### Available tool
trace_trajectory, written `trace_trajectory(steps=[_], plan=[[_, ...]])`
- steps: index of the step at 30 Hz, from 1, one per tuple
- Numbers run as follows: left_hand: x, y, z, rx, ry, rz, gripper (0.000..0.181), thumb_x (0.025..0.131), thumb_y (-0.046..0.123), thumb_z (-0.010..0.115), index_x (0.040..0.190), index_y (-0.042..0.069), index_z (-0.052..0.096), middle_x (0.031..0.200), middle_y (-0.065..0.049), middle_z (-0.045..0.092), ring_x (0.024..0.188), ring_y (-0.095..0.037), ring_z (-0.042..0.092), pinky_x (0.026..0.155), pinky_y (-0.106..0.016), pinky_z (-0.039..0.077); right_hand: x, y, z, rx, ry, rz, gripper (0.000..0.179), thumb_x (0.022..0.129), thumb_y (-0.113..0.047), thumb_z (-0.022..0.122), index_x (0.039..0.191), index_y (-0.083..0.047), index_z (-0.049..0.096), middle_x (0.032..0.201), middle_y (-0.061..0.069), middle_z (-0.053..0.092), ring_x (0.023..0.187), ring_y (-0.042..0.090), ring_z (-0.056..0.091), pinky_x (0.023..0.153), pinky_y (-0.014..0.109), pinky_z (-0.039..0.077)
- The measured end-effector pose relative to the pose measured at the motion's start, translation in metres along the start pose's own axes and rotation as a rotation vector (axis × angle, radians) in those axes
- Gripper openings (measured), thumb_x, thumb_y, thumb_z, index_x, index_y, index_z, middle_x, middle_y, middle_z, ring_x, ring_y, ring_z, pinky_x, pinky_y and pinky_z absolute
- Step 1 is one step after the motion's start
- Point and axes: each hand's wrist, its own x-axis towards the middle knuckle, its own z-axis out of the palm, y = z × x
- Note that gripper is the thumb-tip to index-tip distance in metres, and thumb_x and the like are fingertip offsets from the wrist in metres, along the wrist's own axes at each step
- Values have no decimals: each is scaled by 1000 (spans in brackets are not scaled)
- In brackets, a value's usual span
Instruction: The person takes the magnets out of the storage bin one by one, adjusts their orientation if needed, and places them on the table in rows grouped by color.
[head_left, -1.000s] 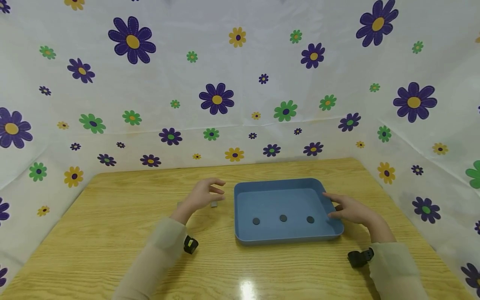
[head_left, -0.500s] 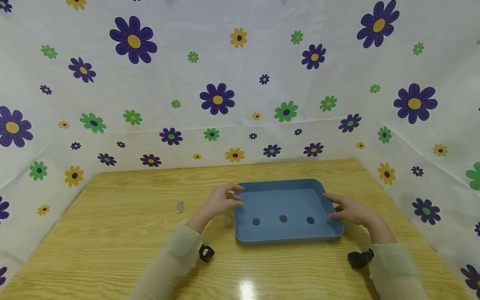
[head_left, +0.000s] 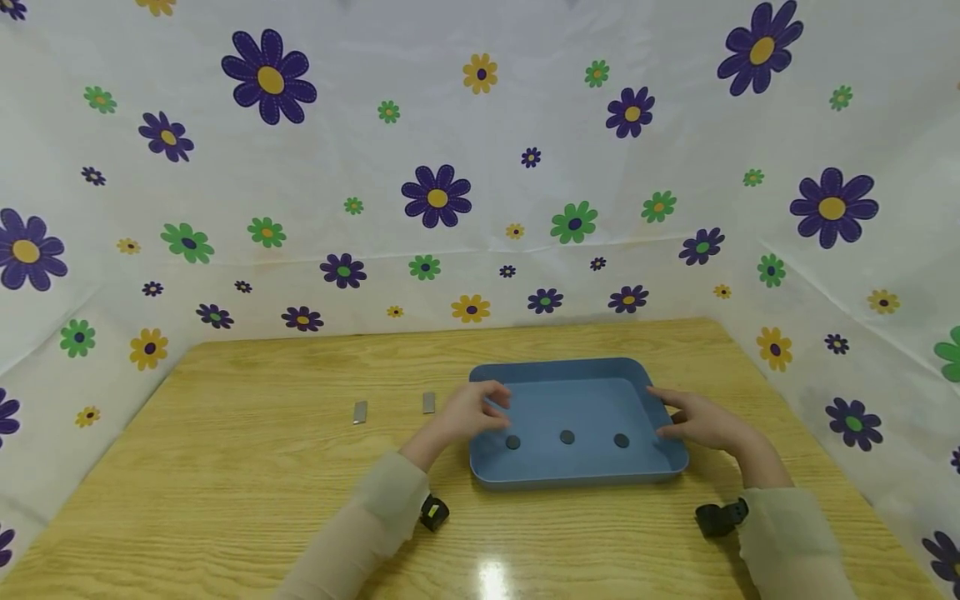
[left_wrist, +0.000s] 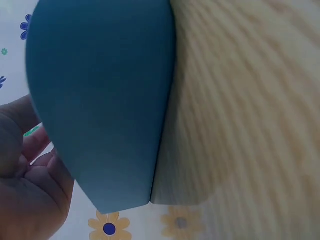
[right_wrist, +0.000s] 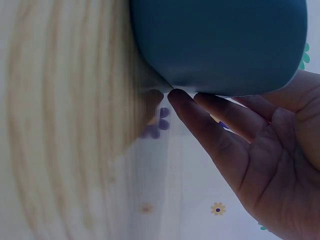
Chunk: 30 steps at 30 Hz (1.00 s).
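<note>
A shallow blue tray sits on the table with three dark round discs lying in a row across its floor. My left hand reaches over the tray's left rim, fingers gently bent and thumb apart from them, nothing showing between. In the left wrist view the tray's wall hides its fingertips. At the right end, my right hand holds the tray wall, thumb over the rim and several fingers along the outside. Two small grey rectangular pieces lie on the table left of the tray.
The wooden table is enclosed at the back and sides by a white flower-printed cloth. Black cameras are strapped at both wrists, below the sleeves' cuffs.
My left hand has moved right, from above the right-hand grey piece to over the tray's left rim, uncovering both pieces. The right hand and the discs have stayed put.
</note>
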Motion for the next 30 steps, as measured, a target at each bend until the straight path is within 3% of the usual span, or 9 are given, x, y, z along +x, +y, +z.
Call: trace_trajectory(steps=[9,23,30], plan=[[5,6,9,129,-51,-14,39,76,6,69,112,1,56,99,-9,59,78,-13,61,65,-23,47,-1,-3,0,8,-1,-4,66,83,-9,61,134,10,25,132,37,22,109,52,38,81,49,42],[11,12,18,453,-110,-48,35,70,10,75,102,5,61,86,0,60,81,-13,56,67,-24,45,1,-1,-1,19,-15,5,67,83,-10,61,135,9,23,133,36,20,110,52,36,81,48,42],[10,11,22,538,-139,-60,30,71,12,75,98,9,62,87,2,59,82,-11,55,67,-23,45,0,-2,-1,15,-13,9,67,83,-11,61,135,9,23,133,36,21,110,52,36,82,48,42]])
